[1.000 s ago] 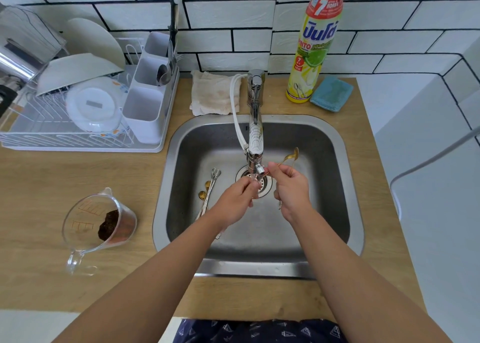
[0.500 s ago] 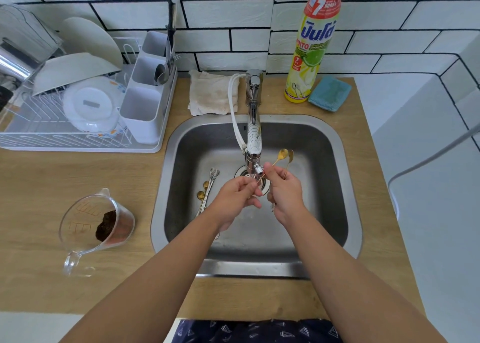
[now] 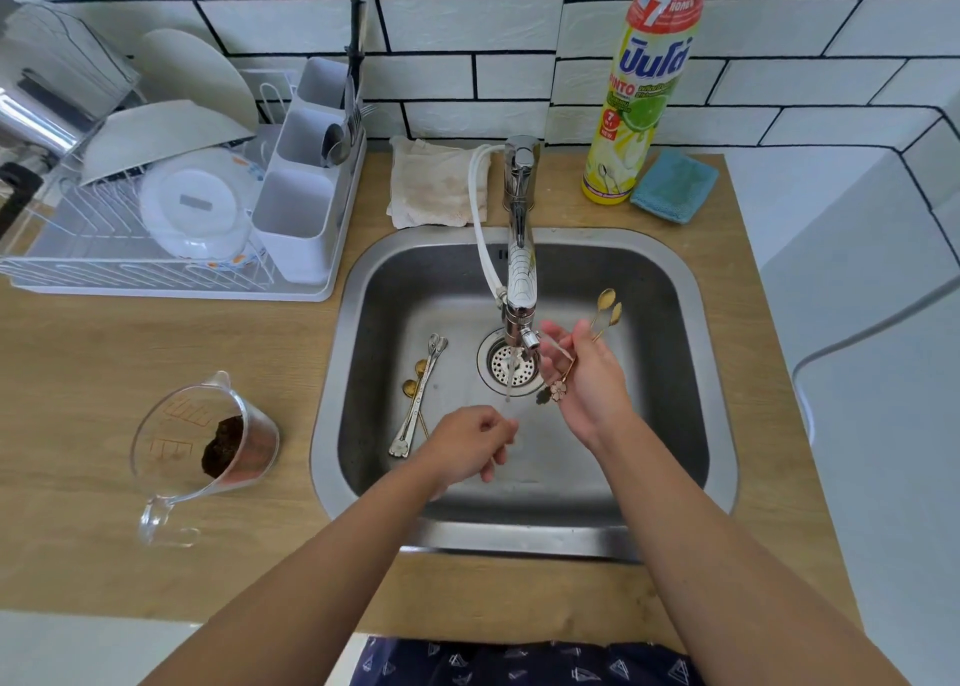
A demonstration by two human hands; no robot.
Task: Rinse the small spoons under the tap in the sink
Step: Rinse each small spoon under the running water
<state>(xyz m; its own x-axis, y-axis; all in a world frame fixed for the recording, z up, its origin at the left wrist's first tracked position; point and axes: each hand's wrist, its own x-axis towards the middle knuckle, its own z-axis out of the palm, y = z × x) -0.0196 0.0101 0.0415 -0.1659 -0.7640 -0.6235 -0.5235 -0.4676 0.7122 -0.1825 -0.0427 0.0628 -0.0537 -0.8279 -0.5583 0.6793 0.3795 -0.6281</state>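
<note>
Since the earlier frames our left hand (image 3: 470, 444) has pulled back from the tap (image 3: 521, 275) toward the near side of the sink (image 3: 719, 425); its fingers are loosely curled and we cannot tell whether they hold anything. Our right hand (image 3: 584, 373) has turned palm-up beside the spout, thumb and fingers pinching two gold spoons (image 3: 607, 307), bowls pointing away, flower-shaped handle ends near the wrist. A thin stream of water (image 3: 511, 373) falls onto the drain (image 3: 506, 363). More small spoons (image 3: 421, 389) lie on the sink floor to the left. The dish soap bottle (image 3: 641, 88) shows a large "7" and Thai lettering. The measuring cup (image 3: 202, 441) bears red markings too blurred to read.
</note>
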